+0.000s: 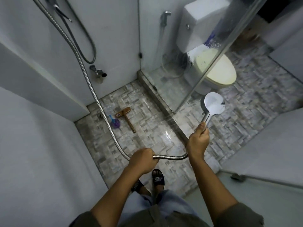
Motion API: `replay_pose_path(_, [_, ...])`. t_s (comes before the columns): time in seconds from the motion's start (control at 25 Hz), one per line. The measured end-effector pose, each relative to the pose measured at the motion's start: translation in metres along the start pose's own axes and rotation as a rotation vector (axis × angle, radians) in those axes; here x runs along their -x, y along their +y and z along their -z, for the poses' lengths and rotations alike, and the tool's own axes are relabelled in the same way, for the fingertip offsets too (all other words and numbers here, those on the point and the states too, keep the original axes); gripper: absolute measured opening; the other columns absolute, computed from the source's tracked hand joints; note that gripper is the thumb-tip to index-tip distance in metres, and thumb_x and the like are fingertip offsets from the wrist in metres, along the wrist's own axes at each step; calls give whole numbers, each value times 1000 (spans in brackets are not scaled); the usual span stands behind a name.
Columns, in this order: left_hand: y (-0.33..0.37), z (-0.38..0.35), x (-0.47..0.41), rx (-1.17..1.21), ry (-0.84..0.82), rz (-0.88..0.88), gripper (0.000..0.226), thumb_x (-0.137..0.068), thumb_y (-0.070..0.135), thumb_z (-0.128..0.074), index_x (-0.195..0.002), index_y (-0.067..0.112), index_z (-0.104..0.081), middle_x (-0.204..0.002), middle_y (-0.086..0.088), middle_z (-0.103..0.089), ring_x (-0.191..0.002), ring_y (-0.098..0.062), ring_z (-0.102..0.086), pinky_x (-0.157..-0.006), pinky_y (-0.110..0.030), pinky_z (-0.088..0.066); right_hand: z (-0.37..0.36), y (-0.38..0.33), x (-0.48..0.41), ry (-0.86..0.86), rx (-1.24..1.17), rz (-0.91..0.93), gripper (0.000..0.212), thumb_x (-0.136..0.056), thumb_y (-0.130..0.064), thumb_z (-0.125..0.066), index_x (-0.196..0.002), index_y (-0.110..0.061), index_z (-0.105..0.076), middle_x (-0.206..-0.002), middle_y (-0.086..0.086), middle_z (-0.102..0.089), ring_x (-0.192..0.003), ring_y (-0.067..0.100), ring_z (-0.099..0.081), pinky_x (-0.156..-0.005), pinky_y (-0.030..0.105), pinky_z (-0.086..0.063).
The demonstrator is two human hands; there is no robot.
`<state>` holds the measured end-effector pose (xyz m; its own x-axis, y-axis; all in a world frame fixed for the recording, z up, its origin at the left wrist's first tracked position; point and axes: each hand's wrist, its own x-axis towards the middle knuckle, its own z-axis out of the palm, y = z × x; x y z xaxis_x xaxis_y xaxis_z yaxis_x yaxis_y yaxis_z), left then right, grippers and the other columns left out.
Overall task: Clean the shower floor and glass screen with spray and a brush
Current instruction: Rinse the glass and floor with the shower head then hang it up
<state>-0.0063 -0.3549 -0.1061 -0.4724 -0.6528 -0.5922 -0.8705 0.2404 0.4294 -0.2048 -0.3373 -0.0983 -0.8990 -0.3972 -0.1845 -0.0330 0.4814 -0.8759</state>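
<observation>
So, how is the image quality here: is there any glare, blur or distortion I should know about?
Head view: dim, bluish light overall; wide-angle lens bends the walls and glass screen; bright glare on the wet floor and on the shower head in the right hand; toilet looks hazy through wet glass; left hand grips the hose sharply.

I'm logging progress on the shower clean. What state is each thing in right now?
Shower head: held up in right hand, facing the glass screen.
Hose: gripped by left hand.
Glass screen: wet, droplets on it.
Shower floor: wet, shiny patch near the sill.
Brush: lying flat on the floor, untouched.
Toilet lid: closed.
</observation>
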Motion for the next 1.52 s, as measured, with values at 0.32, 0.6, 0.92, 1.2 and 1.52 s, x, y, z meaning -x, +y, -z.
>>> replay_pose_path(0.32, [12,22,-12,14,18,-17,38,-95,45,-57,-71,15,-57,-77,-5,-58,-70,-23,-59,-58,-28,-37,-2,-26,-15,41,-23,86,41,-107,-47,-37,-79,-17,-41,-65,6,-43,-53,18,-42,-47,21,-33])
replay_pose_path(0.6, [12,36,-6,50,75,5,39,-96,42,-57,-68,16,-53,-67,1,-53,-61,-19,-54,-48,-28,-30,-17,-42,-15,-17,-97,126,41,-102,-58,-38,-77,-26,-42,-67,6,-44,-54,13,-46,-53,36,-42])
replay_pose_path(0.92, [-20,62,6,52,154,61,39,-94,46,-59,-72,14,-62,-71,-2,-57,-70,-23,-62,-57,-28,-39,-45,-66,15,-226,-209,193,33,-101,-59,-41,-78,-34,-44,-65,7,-39,-55,20,-37,-49,37,-34])
replay_pose_path(1.2, [-54,54,27,113,161,119,41,-93,42,-60,-59,24,-47,-69,0,-56,-70,-24,-64,-55,-29,-39,-64,-72,50,-449,-159,132,43,-96,-66,-40,-79,-27,-49,-62,4,-41,-52,18,-40,-48,34,-34])
replay_pose_path(1.52, [-121,66,75,205,221,267,39,-94,46,-60,-81,11,-71,-84,-5,-70,-76,-20,-66,-63,-31,-49,-109,-77,118,-692,-165,107,49,-90,-77,-42,-75,-31,-47,-59,0,-40,-49,18,-40,-50,39,-38])
